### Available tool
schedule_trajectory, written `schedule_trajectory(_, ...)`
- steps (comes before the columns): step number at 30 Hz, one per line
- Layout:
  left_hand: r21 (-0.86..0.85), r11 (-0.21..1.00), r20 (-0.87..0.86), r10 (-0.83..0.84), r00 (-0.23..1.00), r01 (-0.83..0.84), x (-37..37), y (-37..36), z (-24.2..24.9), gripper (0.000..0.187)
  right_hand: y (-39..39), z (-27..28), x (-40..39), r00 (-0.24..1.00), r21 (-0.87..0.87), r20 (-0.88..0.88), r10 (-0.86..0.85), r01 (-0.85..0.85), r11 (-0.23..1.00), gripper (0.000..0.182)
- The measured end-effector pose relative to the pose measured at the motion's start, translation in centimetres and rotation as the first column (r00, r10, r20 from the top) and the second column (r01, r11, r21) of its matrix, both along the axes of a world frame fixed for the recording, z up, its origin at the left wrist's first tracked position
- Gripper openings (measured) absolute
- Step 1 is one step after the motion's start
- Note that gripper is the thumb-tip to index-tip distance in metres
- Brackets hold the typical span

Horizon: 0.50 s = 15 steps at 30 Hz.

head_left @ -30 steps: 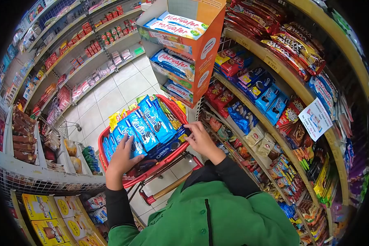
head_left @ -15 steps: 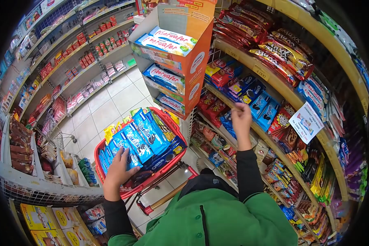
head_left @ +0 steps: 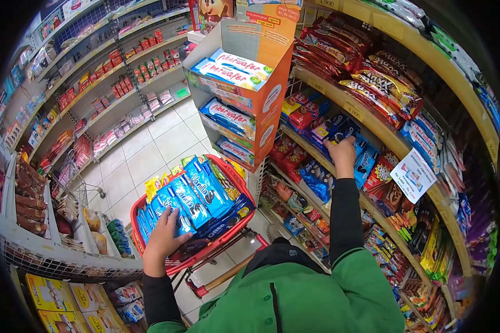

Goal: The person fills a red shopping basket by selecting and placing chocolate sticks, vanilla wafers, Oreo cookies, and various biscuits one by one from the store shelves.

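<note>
My left hand (head_left: 165,240) lies with its fingers spread over blue Vanilla cookie packs (head_left: 199,187) standing in a red shopping basket (head_left: 249,217). Dark blue Oreo packs (head_left: 219,228) fill the basket's near right side, and yellow packs (head_left: 156,185) show at its far left. Over on the right-hand shelf, my right hand (head_left: 342,155) has its fingers curled in among cookie packs. Dark blue packs (head_left: 339,126) lie just beyond the fingertips, and light blue packs (head_left: 366,162) sit beside the hand. What the fingertips grip, if anything, is hidden.
An orange cardboard display (head_left: 272,105) of Fiberwafer packs stands beyond the basket. A white price sign (head_left: 413,175) hangs off the right shelf. Below my left arm is a wire-mesh rack (head_left: 66,261). Tiled floor (head_left: 144,158) shows between the shelves.
My right hand has moved from in front of the shelf edge farther in, onto the cookie packs. My left hand stays on the basket's packs. The view has shifted slightly.
</note>
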<state>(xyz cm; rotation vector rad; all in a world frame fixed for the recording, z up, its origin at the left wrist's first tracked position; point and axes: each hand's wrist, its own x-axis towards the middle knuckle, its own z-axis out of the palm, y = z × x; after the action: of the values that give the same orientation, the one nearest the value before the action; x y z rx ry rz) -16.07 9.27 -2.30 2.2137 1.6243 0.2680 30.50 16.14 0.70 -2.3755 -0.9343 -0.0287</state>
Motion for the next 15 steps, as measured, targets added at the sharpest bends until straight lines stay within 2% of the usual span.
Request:
schedule_trajectory(3, 0.005, 1.0, -0.008, -0.004, 1.0, 0.004, 0.0, 0.0, 0.0, 0.074, -0.1, -0.2, 0.6, 0.998, 0.031, -0.062, 0.002, 0.0, 1.0, 0.076)
schedule_trajectory(6, -0.012, 1.0, -0.003, 0.007, 1.0, -0.007, 0.1, 0.0, 0.2, 0.074, -0.2, -2.0, 1.7, 0.985, 0.211, 0.149, -0.084, 0.051, 0.976, 0.063)
schedule_trajectory(7, -0.012, 1.0, 0.0, 0.008, 1.0, -0.008, 0.1, 0.0, 0.2, 0.074, -0.3, -2.0, 2.3, 0.998, 0.218, -0.036, -0.051, 0.058, 0.974, 0.056)
schedule_trajectory(9, -0.013, 1.0, 0.007, 0.01, 1.0, -0.01, 0.1, -0.1, 0.2, 0.074, -0.7, -1.7, 3.7, 0.918, 0.229, -0.396, 0.023, 0.075, 0.971, 0.041)
schedule_trajectory(10, -0.009, 1.0, 0.001, 0.009, 1.0, -0.009, 0.1, -0.1, 0.2, 0.075, -0.6, -2.9, 4.5, 0.874, 0.406, -0.468, 0.131, 0.081, 0.91, 0.02)
schedule_trajectory(13, -0.001, 1.0, -0.013, 0.007, 1.0, -0.007, 0.1, 0.0, 0.2, 0.075, -2.1, -3.0, 5.3, 0.653, 0.506, -0.718, 0.239, 0.254, 0.824, 0.015)
schedule_trajectory(15, 0.0, 1.0, -0.017, 0.007, 1.0, -0.007, 0.2, 0.0, 0.1, 0.075, -3.3, -3.0, 5.1, 0.585, 0.586, -0.74, 0.332, 0.319, 0.745, 0.014)
